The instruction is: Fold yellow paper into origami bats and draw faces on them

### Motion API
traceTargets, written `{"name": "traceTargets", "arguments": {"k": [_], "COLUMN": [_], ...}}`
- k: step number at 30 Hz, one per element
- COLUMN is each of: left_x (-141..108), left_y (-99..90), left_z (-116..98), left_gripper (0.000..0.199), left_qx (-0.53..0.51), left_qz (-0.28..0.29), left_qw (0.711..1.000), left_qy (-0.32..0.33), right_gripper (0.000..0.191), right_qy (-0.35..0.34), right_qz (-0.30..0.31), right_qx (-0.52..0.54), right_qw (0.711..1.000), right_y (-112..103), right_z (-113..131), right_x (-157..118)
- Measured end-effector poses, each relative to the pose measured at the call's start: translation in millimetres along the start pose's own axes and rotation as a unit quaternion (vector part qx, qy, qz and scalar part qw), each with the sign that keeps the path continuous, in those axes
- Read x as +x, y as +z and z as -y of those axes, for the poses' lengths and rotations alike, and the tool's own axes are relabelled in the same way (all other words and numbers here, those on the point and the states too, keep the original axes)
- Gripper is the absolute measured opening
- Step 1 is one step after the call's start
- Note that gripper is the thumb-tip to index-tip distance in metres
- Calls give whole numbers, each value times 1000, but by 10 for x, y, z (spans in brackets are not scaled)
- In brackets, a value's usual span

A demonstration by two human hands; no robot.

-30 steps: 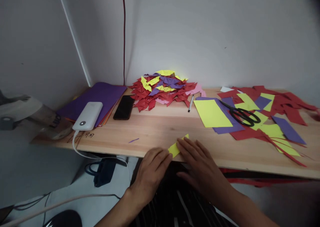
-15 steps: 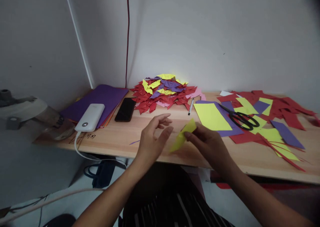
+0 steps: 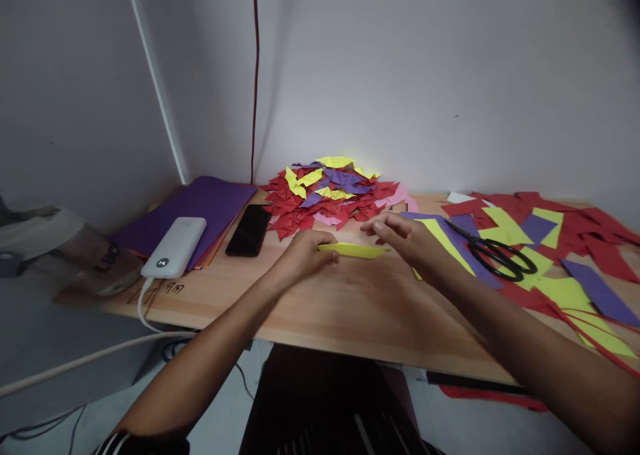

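Observation:
Between the fingers of my left hand (image 3: 307, 255) is one end of a folded yellow paper (image 3: 355, 250), held nearly level just above the table. My right hand (image 3: 400, 238) hovers by the paper's other end, its fingers apart and holding nothing. Behind both hands lies a heap of folded paper shapes (image 3: 320, 195) in red, yellow, purple and pink. A yellow sheet (image 3: 447, 245) on purple paper is partly covered by my right hand and forearm.
Black-handled scissors (image 3: 500, 255) rest among paper scraps (image 3: 605, 241) on the right. Toward the left lie a phone (image 3: 247, 230), a white power bank (image 3: 175, 247) with its cable, purple sheets (image 3: 210, 198) and a plastic bag (image 3: 95, 258). The wooden table (image 3: 330, 315) ends close to my body.
The yellow paper has passed from my right hand to my left and now lies level. My right hand has let go and moved slightly up. The view has shifted a little.

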State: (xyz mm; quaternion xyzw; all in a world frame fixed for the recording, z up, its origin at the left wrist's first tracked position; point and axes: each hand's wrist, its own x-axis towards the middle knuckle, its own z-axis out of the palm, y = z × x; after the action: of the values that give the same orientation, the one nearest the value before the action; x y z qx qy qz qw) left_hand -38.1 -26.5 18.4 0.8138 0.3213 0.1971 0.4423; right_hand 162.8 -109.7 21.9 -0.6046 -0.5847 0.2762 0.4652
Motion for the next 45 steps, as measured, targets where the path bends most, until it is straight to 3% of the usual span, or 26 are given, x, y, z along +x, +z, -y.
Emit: {"name": "traceTargets", "arguments": {"k": [3, 9, 17, 24, 33, 39, 45], "left_x": [79, 111, 24, -4, -19, -20, -29], "left_y": [2, 93, 147, 169, 192, 192, 222], "left_z": [-9, 74, 59, 45, 76, 100, 83], "left_gripper": [12, 15, 11, 6, 14, 17, 18], "left_qx": [34, 93, 216, 212, 193, 185, 212], "left_qz": [-10, -62, -92, -90, -70, -78, -101], "left_qw": [999, 991, 969, 971, 972, 969, 962], "left_qy": [24, 70, 76, 65, 111, 144, 137], "right_gripper": [30, 33, 31, 29, 21, 24, 26], "right_qy": [-12, 27, 64, 74, 44, 36, 10], "right_qz": [57, 113, 137, 173, 128, 135, 135], "right_qx": [-65, -34, 23, 72, -8, -42, -73], "right_qw": [996, 993, 988, 980, 991, 989, 988], "right_y": [-10, 35, 13, 26, 64, 35, 17], "right_z": [-45, -127, -205, -156, -196, -146, -116], "right_x": [109, 112, 84, 72, 48, 34, 35]}}
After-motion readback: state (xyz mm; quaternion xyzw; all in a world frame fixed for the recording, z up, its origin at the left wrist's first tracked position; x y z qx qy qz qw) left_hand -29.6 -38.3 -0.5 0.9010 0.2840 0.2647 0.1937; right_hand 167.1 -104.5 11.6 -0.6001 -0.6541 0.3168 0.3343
